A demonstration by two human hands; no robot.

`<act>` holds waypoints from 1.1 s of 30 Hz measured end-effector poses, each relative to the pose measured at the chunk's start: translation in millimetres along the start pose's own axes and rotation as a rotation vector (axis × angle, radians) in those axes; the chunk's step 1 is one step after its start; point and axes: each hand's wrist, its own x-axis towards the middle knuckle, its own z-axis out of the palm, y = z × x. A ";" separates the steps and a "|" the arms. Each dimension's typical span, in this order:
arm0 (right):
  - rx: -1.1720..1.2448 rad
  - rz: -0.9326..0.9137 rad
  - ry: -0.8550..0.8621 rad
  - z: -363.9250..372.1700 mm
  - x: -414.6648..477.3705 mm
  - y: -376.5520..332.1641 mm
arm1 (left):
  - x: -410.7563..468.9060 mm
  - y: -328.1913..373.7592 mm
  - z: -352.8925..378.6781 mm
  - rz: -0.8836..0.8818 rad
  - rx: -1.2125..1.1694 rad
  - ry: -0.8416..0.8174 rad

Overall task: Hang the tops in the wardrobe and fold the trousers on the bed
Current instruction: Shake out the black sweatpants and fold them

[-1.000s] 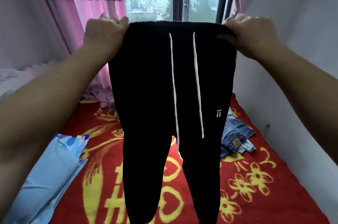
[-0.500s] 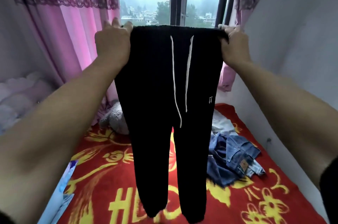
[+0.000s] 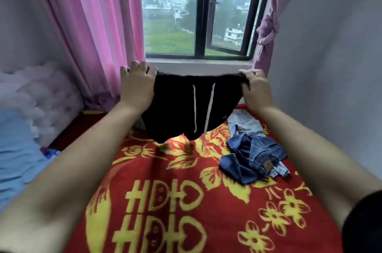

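Black trousers with two white drawstrings are stretched out by the waistband, far over the bed near the window sill. My left hand grips the waistband's left end and my right hand grips its right end. The legs swing away under the waistband, so only the upper part shows, hanging above the red and yellow blanket. A crumpled pair of blue jeans lies on the blanket at the right, with a paler denim piece behind it.
Pink curtains hang at the left of the window, and a tied curtain at its right. A padded headboard and light blue bedding lie at the left. A grey wall borders the bed's right side.
Both hands have moved the trousers forward and down, from in front of my view to low over the far end of the bed. The legs have swung away out of sight.
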 end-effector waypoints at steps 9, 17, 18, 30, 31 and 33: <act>-0.303 0.023 -0.733 74.5 -223.3 90.6 | -271.4 86.0 63.5 0.051 0.026 -0.782; -0.473 -0.094 -1.015 96.0 -339.9 136.0 | -383.8 131.5 51.7 0.136 0.029 -1.171; -0.464 -0.088 -1.020 99.7 -351.6 142.0 | -395.3 135.5 53.2 0.129 0.022 -1.189; -0.574 -0.012 -1.273 171.5 -514.9 219.0 | -555.1 195.8 123.9 0.102 -0.046 -1.391; -0.591 0.000 -1.290 179.1 -529.1 223.9 | -570.8 201.4 130.7 0.105 -0.049 -1.412; -0.605 0.048 -1.314 191.7 -554.8 235.7 | -601.4 211.9 142.2 0.108 -0.065 -1.456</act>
